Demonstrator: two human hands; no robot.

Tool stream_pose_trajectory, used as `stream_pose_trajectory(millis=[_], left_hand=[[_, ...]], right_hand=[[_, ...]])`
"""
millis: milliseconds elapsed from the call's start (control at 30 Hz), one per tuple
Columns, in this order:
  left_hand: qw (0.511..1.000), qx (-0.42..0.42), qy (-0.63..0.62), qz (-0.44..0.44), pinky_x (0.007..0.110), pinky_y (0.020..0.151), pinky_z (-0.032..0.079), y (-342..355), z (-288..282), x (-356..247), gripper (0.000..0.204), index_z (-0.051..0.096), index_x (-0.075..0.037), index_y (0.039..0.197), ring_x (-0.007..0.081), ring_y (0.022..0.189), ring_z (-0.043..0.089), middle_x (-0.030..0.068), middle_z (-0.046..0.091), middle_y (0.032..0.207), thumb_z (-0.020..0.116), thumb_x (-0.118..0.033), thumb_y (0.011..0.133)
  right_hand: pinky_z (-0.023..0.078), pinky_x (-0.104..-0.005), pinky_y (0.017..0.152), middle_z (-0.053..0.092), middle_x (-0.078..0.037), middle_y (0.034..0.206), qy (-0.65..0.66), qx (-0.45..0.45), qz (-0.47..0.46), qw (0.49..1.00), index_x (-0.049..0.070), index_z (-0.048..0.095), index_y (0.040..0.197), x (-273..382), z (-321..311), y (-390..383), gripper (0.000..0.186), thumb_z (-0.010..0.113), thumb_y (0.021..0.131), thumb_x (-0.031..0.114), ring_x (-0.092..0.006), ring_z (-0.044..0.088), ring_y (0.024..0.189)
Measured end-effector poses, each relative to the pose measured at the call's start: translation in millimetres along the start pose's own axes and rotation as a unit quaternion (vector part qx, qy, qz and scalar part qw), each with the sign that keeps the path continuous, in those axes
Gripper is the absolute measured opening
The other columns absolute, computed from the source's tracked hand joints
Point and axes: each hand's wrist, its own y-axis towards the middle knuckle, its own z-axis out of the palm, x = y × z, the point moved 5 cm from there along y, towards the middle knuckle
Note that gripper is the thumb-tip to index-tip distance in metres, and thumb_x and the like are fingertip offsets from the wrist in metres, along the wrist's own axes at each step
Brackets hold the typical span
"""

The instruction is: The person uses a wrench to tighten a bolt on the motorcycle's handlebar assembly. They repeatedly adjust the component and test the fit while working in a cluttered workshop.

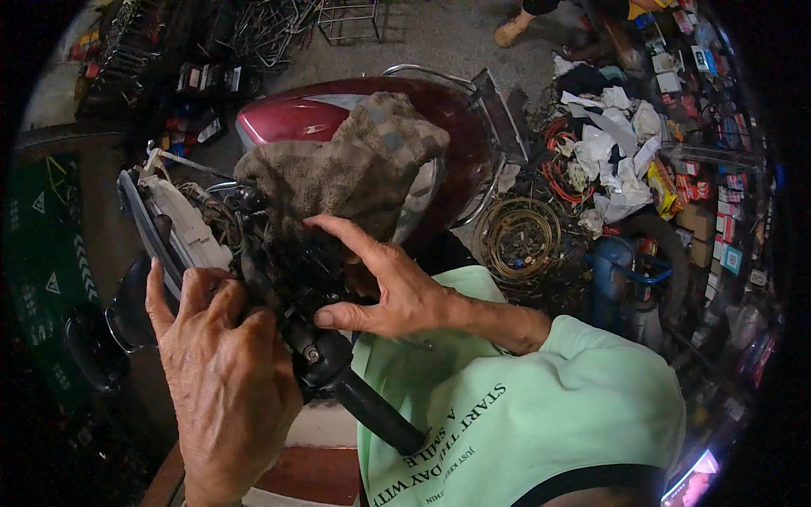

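Observation:
My left hand is at the near end of the motorcycle's handlebar, its index finger pointing up along the edge of a white-lined headlight cowl. The other fingers curl inward, and what they grip is hidden. Across the dark handlebar controls reaches my right hand, thumb and index finger spread wide. Its remaining fingers are out of sight behind it. A black rubber handlebar grip points toward my pale green shirt. Exposed wires and cables lie between the cowl and the handlebar.
A brown towel drapes over the maroon motorcycle body. Coiled cable, white rags and a blue bin stand on the right, near shelves of small boxes. Another person's foot shows at the top.

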Motion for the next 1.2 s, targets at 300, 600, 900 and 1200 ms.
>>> stream_pose_trajectory(millis=[300,600,900,1200], left_hand=[[0.997,-0.033,0.035,-0.057,0.060,0.112,0.019,-3.8,-1.6,-7.1,0.015,0.057,-0.002,0.075,0.0323,0.104,0.054,0.0125,0.057,0.084,0.061,-0.003,0.060],[0.997,-0.024,-0.042,-0.061,0.057,0.112,0.022,-7.6,0.3,-3.5,0.024,0.063,-0.001,0.085,0.0342,0.102,0.055,0.0129,0.061,0.084,0.058,0.000,0.061],[0.997,-0.043,-0.031,-0.057,0.061,0.111,0.019,-7.7,1.7,-2.8,0.024,0.060,-0.003,0.081,0.0334,0.109,0.054,0.0112,0.059,0.084,0.059,0.002,0.058],[0.997,-0.036,-0.043,-0.049,0.062,0.110,0.019,-7.8,2.6,0.2,0.026,0.057,-0.003,0.081,0.0343,0.109,0.054,0.0109,0.056,0.082,0.059,0.005,0.056]], right_hand=[[0.039,-0.0370,0.103,0.052,-0.016,0.131,0.076,0.014,-0.009,0.997,0.003,0.029,0.147,-6.2,0.9,1.5,0.089,0.078,0.081,0.035,-0.0224,0.050,0.122],[0.040,-0.0371,0.103,0.054,-0.017,0.129,0.035,0.003,0.013,0.999,0.002,0.028,0.147,-5.4,1.7,0.8,0.089,0.078,0.081,0.034,-0.0226,0.053,0.119],[0.040,-0.0362,0.104,0.056,-0.020,0.128,-0.014,-0.014,-0.014,1.000,-0.002,0.027,0.146,-1.0,-1.2,2.8,0.091,0.078,0.080,0.036,-0.0252,0.054,0.121],[0.042,-0.0381,0.102,0.057,-0.024,0.127,-0.052,-0.005,0.031,0.998,-0.003,0.028,0.146,11.0,0.2,4.4,0.093,0.079,0.079,0.036,-0.0295,0.056,0.121]])
